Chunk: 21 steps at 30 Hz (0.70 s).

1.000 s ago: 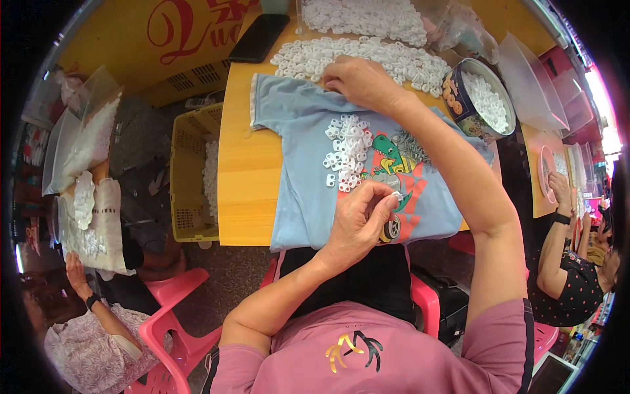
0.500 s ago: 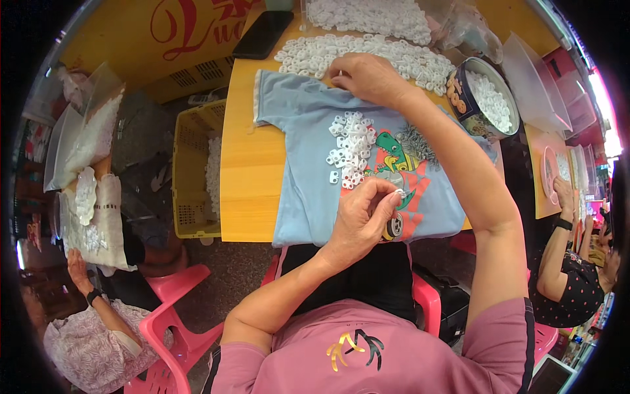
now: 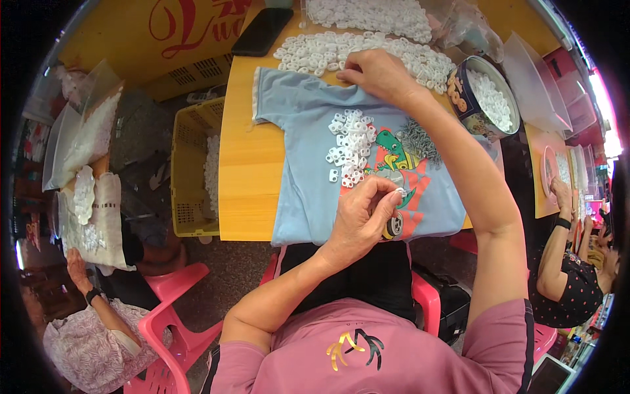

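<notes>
My left hand [image 3: 363, 220] pinches a small white plastic piece [image 3: 401, 192] between thumb and fingertips, above the near part of a light blue T-shirt [image 3: 305, 164]. On the shirt lies a heap of small white two-holed plastic pieces [image 3: 349, 148], next to a printed green dinosaur. A pile of small grey metal-looking parts [image 3: 420, 141] sits to the right of the print, partly behind my right forearm. Beyond the shirt's far edge, my right hand [image 3: 379, 75] has its fingers curled beside a spread of white oval plastic pieces [image 3: 315, 54]; whatever is between its fingertips is hidden.
A round tin [image 3: 457, 92] of white pieces stands at the right, before a clear plastic bin [image 3: 535, 85]. A black phone [image 3: 262, 31] lies at the far left of the yellow table [image 3: 246, 190]. A yellow crate [image 3: 190, 210] is at its left. People sit working on both sides.
My right hand has shifted slightly right and away from me along the edge of the white pieces. My left hand keeps its pinch in nearly the same place.
</notes>
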### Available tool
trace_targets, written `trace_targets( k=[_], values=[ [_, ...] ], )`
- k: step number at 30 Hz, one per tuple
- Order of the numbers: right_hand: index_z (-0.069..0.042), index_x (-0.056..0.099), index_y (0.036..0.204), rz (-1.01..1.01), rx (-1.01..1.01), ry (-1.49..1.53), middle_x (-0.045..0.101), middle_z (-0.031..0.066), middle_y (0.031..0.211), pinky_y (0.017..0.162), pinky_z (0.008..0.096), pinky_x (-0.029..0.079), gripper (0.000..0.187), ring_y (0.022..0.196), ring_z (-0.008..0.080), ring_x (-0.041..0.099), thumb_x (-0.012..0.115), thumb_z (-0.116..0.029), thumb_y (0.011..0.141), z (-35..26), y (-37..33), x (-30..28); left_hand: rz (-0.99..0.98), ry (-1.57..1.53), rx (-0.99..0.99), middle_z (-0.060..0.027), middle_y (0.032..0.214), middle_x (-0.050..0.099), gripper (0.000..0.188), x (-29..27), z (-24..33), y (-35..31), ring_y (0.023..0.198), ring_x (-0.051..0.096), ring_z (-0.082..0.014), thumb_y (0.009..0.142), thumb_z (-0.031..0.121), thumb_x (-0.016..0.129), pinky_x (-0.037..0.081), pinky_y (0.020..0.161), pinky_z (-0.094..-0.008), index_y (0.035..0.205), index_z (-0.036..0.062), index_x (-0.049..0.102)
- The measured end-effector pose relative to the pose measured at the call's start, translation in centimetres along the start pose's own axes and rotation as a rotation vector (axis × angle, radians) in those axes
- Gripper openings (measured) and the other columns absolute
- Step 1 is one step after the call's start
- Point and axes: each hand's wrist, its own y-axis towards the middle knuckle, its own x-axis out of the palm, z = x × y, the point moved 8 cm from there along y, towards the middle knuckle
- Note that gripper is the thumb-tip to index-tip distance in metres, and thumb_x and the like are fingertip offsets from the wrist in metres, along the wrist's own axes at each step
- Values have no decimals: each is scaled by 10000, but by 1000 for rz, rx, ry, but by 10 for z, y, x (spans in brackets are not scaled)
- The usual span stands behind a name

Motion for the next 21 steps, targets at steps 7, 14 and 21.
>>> trace_targets(
  k=[7, 14, 21],
  values=[
    [-26, 661, 849, 62, -71, 61, 687, 144, 821, 726, 397, 506, 238, 790, 316, 657, 645, -263, 847, -12, 0, -2, -6, -49, -13, -27, 852, 624, 123, 1, 3, 0, 735, 599, -75, 978, 114, 556, 500, 665, -223, 1005, -6, 559],
    [-15, 675, 1009, 4, 61, 647, 657, 34, 802, 642, 242, 470, 278, 694, 100, 593, 700, -241, 849, -10, -34, -29, 15, -166, -74, -33, 872, 631, 124, 0, -6, -2, 746, 596, -83, 976, 130, 570, 495, 681, -231, 1016, 12, 564],
    [-8, 663, 1088, -108, 368, 1371, 659, 19, 882, 610, 180, 469, 269, 677, 36, 574, 686, -197, 899, -13, -129, -23, 35, -389, -54, -67, 869, 636, 104, -7, -5, 0, 738, 587, -111, 977, 112, 555, 485, 704, -253, 1016, 16, 549]
  ],
)
